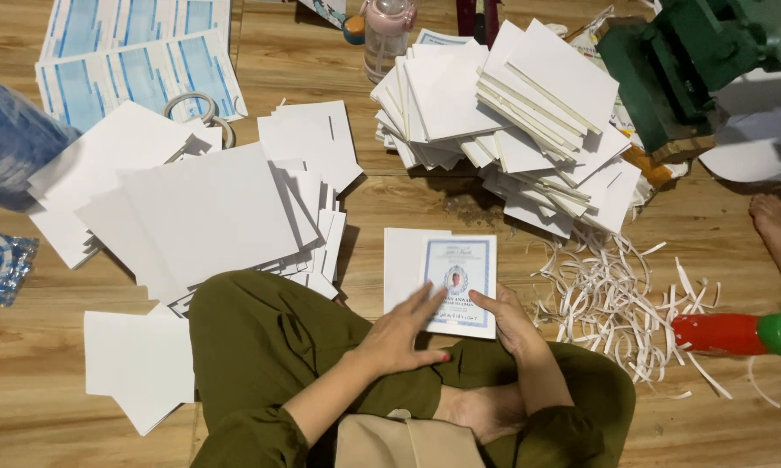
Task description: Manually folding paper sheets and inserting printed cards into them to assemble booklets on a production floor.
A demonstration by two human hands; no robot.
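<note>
We sit on the wooden floor. White sheets lie on our left. Our left hand lies flat and open on the booklet. Our right hand grips its lower right edge. Paper strips lie right.

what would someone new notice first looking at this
Probably the booklet with a blue-bordered cover at the centre of the wooden floor, with the left hand flat on it and the right hand gripping its lower right edge. Next, the tall heap of white booklets behind it and the loose white sheets spread to the left. Curly paper trimmings litter the floor to the right.
</note>
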